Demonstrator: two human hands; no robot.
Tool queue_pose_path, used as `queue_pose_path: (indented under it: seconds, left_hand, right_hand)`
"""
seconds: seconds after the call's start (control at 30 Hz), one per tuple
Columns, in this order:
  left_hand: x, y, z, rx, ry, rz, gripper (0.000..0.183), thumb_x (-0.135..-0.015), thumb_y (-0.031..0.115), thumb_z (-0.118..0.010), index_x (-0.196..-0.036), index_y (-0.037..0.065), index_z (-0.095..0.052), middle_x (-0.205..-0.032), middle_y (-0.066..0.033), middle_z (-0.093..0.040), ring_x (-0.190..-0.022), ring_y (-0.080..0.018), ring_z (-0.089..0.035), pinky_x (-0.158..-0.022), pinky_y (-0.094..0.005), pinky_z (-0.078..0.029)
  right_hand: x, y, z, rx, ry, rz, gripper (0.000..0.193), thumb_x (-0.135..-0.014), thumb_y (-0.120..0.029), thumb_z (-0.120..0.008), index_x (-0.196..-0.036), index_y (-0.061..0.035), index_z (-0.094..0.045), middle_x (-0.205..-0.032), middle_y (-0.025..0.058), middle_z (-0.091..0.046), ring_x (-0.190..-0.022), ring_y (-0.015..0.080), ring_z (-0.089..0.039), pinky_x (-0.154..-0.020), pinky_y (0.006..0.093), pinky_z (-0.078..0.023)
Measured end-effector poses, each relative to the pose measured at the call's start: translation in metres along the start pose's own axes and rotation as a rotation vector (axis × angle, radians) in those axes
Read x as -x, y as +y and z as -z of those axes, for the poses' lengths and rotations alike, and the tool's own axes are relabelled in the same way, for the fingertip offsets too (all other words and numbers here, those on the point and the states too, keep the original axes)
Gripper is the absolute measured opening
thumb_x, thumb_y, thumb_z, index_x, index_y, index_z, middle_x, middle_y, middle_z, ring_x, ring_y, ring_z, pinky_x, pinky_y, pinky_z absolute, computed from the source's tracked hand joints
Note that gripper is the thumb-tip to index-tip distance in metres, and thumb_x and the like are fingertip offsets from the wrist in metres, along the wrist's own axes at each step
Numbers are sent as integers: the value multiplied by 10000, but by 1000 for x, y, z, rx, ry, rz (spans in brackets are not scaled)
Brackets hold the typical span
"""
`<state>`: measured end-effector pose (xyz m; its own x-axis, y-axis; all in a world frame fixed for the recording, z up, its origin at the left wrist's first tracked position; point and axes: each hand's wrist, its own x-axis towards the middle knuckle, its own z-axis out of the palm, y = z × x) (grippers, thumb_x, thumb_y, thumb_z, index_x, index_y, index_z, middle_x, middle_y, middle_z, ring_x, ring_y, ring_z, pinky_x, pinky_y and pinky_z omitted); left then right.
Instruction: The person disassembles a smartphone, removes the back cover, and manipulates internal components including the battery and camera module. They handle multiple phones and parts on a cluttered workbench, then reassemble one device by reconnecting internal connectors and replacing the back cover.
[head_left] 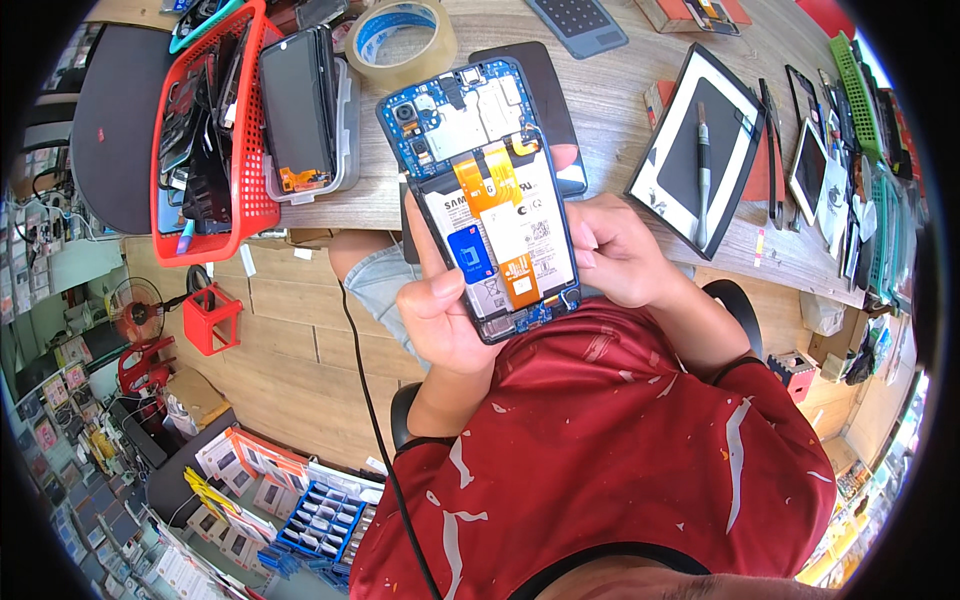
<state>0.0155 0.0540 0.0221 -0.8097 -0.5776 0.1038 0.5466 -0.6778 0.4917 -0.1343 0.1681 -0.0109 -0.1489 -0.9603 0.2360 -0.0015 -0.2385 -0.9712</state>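
An opened smartphone is held up in front of me, its inside facing me. A blue circuit board with silver shields and camera modules fills its top end. Orange ribbon cables run down over the white battery, which bears a blue sticker. My left hand is closed round the phone's lower left edge, the thumb on its face. Against the right edge, my right hand has its fingers closed on the phone, partly hidden behind it. A dark flat phone part lies behind it on the table.
On the wooden table stand a red basket of phone parts and a clear box with screens. A tape roll is beside them. At right, a pen-like tool rests on a white-framed panel. A cable hangs at left.
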Motion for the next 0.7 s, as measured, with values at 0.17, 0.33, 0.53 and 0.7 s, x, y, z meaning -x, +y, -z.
queue_pose_path:
  seconds: [0.17,0.33,0.53,0.7]
  left_hand:
    - [1,-1,0,-24,21,-19,981,-895,370,-588,-1722,27,-185,-1620,-480,-313,-1027,-520,-682,-872,-577,-602]
    - [1,0,-1,-29,41,-8,996,-887,376,-596,-1719,17,-183,-1614,-483,-322,-1023,-523,-687,-869,-576,-603]
    - [0,1,-1,-26,40,0,1009,-876,375,-605,-1714,2,-184,-1609,-484,-329,-1018,-524,-691,-872,-574,-603]
    - [0,2,-2,-29,46,14,1003,-874,361,-605,-1712,1,-188,-1609,-486,-328,-1019,-527,-690,-878,-574,-605]
  right_hand:
    - [-2,-2,0,26,1,25,236,-1074,-245,-635,-1122,-15,-662,-826,80,-692,-690,192,-645,-669,335,-495]
    - [-1,-3,-1,40,2,-1,294,-1089,-288,-627,-1167,-9,-678,-829,88,-700,-686,198,-652,-668,346,-503]
    - [-1,0,2,45,-14,4,339,-1094,-318,-622,-1209,-5,-690,-845,95,-710,-705,201,-671,-679,347,-515]
    - [-1,0,1,60,-6,18,348,-1092,-328,-621,-1209,-7,-689,-851,99,-713,-714,220,-684,-684,352,-518]
